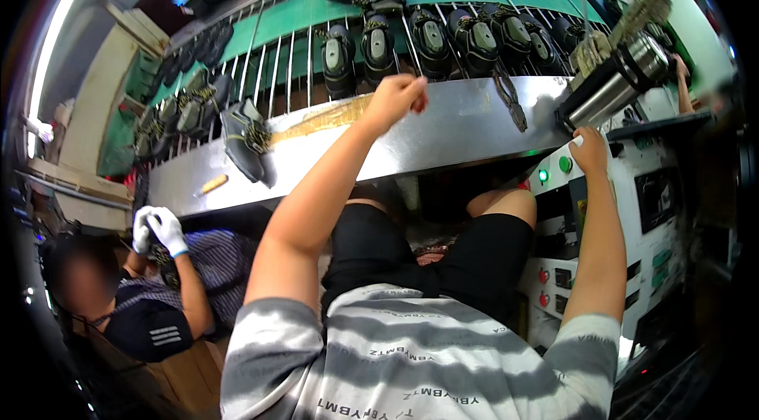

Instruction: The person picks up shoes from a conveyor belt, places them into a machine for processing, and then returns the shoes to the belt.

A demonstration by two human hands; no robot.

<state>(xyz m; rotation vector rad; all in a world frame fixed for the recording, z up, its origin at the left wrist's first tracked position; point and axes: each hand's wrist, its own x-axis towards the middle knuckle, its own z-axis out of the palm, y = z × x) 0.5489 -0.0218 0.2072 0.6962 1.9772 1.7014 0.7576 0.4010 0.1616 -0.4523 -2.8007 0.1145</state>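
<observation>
Above the steel bench, my left hand is curled closed, with its fingertips drawn together. Whatever lies inside it, if anything, is hidden. My right hand is closed at the upper corner of a white control cabinet, near a lit green button. Something small and white shows at its fingertips; I cannot tell whether it is loose or part of the cabinet. Beyond my left hand, a black shoe stands in a row of similar laced shoes. Pliers lie on the bench between my hands.
A metal rail rack with a green belt runs behind the bench. One shoe rests on the bench at left, near a small tan stick. A steel flask leans at right. A gloved co-worker sits at lower left.
</observation>
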